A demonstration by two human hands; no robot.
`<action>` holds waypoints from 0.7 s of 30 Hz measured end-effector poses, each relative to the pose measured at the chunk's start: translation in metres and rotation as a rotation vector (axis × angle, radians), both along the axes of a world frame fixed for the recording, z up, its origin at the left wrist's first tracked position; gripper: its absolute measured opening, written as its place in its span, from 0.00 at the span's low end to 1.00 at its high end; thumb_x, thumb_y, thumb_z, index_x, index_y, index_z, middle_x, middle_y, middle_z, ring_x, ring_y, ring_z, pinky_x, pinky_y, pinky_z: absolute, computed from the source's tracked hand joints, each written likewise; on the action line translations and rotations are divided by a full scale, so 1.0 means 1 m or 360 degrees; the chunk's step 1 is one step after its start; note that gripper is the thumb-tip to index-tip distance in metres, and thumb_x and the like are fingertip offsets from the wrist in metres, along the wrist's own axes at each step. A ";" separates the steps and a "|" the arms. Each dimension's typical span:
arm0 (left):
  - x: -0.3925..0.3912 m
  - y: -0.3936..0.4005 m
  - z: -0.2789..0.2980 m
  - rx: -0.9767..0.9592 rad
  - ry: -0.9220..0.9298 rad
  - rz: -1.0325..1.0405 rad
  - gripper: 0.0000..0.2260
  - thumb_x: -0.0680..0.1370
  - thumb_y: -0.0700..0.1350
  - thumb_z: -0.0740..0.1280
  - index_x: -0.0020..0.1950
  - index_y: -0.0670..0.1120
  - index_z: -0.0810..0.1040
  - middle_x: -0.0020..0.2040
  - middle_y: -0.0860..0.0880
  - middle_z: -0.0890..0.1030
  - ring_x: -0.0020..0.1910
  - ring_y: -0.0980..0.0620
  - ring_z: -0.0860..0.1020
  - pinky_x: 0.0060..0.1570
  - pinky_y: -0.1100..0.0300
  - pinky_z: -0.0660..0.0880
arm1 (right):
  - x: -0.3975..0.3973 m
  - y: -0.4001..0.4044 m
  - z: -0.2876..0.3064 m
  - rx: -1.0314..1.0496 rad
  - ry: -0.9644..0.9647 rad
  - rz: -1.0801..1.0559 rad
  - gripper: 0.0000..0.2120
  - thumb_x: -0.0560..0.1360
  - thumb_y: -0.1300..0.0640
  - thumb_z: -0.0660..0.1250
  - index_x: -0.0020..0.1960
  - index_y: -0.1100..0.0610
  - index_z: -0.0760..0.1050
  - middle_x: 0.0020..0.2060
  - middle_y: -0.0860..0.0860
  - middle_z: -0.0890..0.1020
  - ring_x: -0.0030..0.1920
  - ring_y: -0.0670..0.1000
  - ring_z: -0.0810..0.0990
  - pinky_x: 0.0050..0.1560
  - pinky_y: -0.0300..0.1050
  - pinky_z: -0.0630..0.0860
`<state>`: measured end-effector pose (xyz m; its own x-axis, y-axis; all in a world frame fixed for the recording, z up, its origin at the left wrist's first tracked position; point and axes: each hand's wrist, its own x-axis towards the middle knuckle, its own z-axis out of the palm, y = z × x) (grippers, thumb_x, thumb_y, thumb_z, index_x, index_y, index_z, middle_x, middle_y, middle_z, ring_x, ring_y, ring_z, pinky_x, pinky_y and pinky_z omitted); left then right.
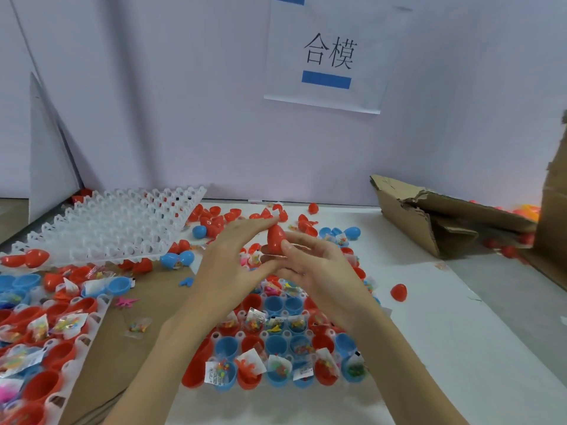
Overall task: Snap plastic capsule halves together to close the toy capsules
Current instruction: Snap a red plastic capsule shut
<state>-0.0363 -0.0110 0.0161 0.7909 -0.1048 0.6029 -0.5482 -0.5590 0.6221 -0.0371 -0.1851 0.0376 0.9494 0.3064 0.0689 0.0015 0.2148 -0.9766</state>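
Tray of open capsule halves sitting nearest, on the white tabletop.
Above it, left hand and right hand are both pinching one red capsule, fingers curling around it, point tilting upward.

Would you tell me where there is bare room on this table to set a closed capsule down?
Bare white tabletop lies right of the filled tray, around a lone red capsule, short of the torn cardboard. Left and behind the hands is crowded with halves.
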 end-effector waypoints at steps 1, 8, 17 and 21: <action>0.001 -0.001 -0.002 0.0028 0.0075 -0.0054 0.35 0.71 0.59 0.75 0.76 0.67 0.65 0.72 0.61 0.73 0.73 0.62 0.69 0.73 0.61 0.67 | 0.004 -0.003 0.003 -0.0007 0.0040 -0.0019 0.16 0.80 0.58 0.69 0.66 0.61 0.76 0.54 0.58 0.86 0.57 0.56 0.85 0.58 0.48 0.82; 0.007 0.003 -0.009 -0.0008 0.0097 0.0099 0.29 0.76 0.68 0.63 0.77 0.67 0.64 0.73 0.64 0.67 0.70 0.63 0.66 0.72 0.52 0.68 | 0.088 -0.057 0.046 0.0586 0.0424 -0.0552 0.10 0.85 0.62 0.58 0.57 0.68 0.75 0.60 0.63 0.82 0.55 0.57 0.84 0.52 0.44 0.81; 0.001 0.003 -0.002 0.0168 0.0056 0.0111 0.25 0.76 0.67 0.62 0.73 0.66 0.68 0.68 0.66 0.67 0.67 0.68 0.62 0.68 0.57 0.63 | 0.167 -0.116 0.056 0.0701 0.0472 -0.1124 0.23 0.86 0.61 0.46 0.80 0.64 0.53 0.75 0.62 0.68 0.72 0.61 0.72 0.70 0.47 0.72; 0.002 0.003 -0.001 0.0236 -0.0073 0.0137 0.19 0.78 0.59 0.64 0.64 0.51 0.81 0.62 0.59 0.76 0.64 0.63 0.68 0.65 0.69 0.61 | 0.163 -0.103 0.037 0.0339 0.0378 -0.0981 0.19 0.86 0.63 0.49 0.74 0.68 0.64 0.67 0.62 0.77 0.64 0.58 0.80 0.58 0.41 0.79</action>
<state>-0.0339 -0.0078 0.0147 0.7729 -0.1282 0.6214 -0.5202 -0.6888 0.5050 0.1263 -0.2877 0.0747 0.9426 -0.2909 -0.1638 -0.0240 0.4304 -0.9023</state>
